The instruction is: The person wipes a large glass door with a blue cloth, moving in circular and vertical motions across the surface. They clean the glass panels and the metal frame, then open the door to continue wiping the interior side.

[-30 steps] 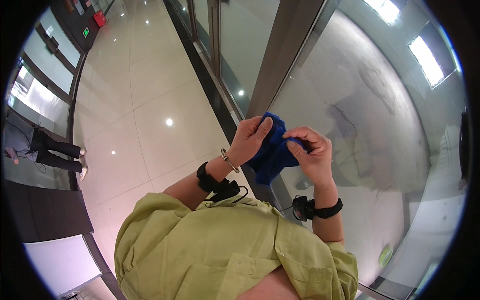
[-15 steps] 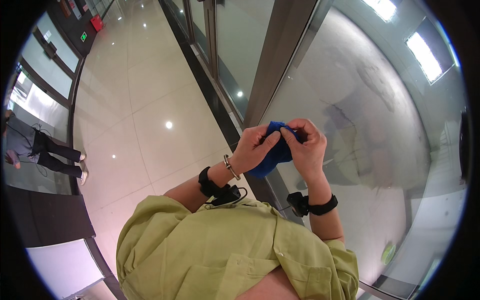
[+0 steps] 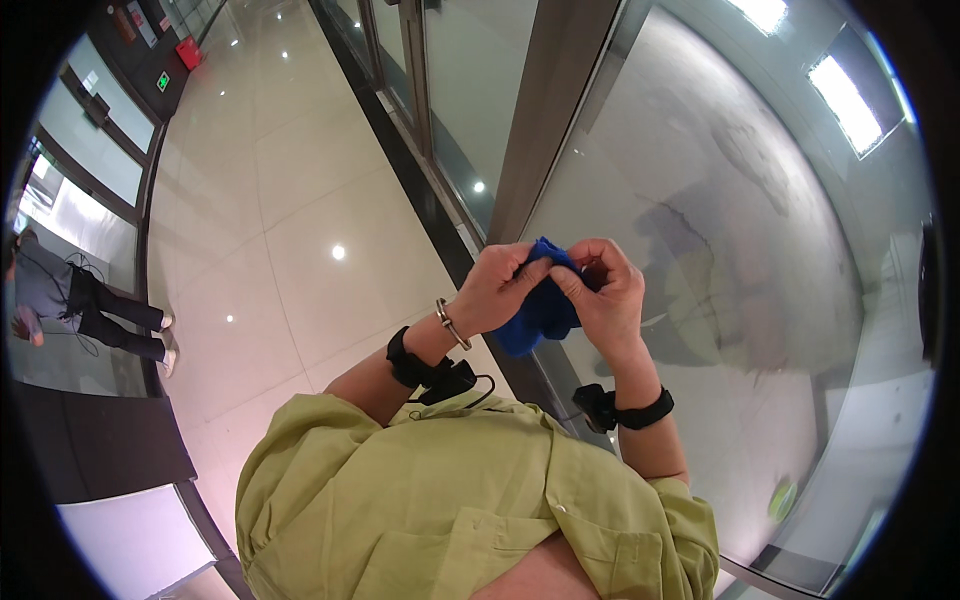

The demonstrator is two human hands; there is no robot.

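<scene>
a blue cloth [image 3: 538, 322] is grasped by the fingers of the left hand [image 3: 494, 290] and the right hand [image 3: 614, 302]; its upper edge is pinched at the fingertips; its loose folds are seen between the hands.

Glass doors [image 3: 116, 148], polished floor tiles [image 3: 205, 230] and a green sign [image 3: 163, 81] mark a building corridor [image 3: 330, 215]

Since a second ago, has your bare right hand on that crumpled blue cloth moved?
Yes, a little: the right hand has shifted left, toward the long brown post beside the glass.
</scene>
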